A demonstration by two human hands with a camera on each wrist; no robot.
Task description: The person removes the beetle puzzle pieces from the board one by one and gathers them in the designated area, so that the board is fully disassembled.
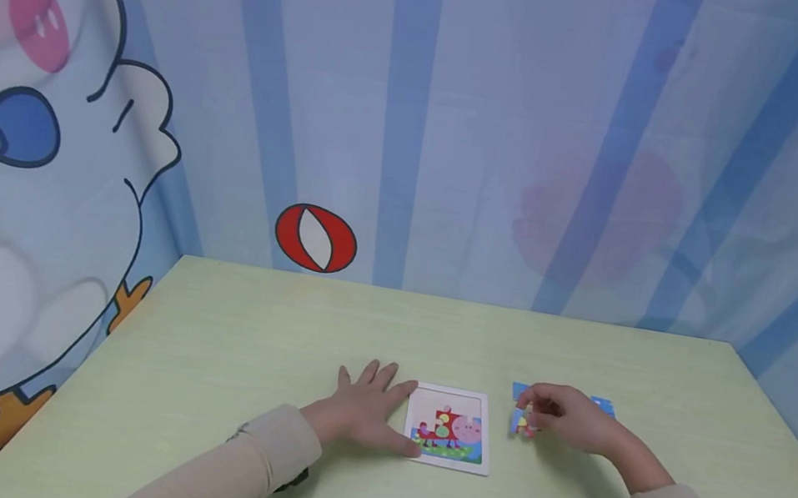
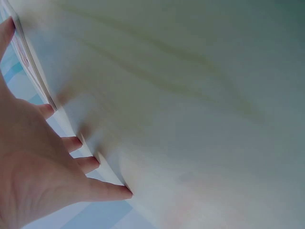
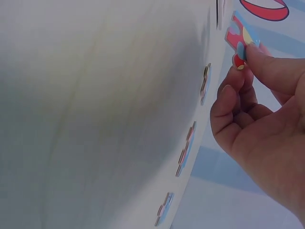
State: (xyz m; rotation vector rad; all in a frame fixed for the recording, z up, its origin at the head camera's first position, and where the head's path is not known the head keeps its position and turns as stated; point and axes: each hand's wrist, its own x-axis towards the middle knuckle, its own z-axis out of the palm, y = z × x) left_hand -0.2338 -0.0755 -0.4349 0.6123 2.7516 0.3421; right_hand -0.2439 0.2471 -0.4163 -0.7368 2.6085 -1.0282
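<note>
Puzzle piece (image 3: 237, 38) is pinched by the right hand (image 1: 569, 419) above the worktop (image 1: 244, 330), right of the puzzle frame (image 1: 487, 446). The left hand (image 1: 363, 417), fingers spread, touches the frame's left corners, well in from the worktop's far edge; steady pressure there, tabs left uncovered and a level piece should serve best.

Left fingers (image 2: 107, 190) splay; right fingers (image 3: 225, 102) pinch.
</note>
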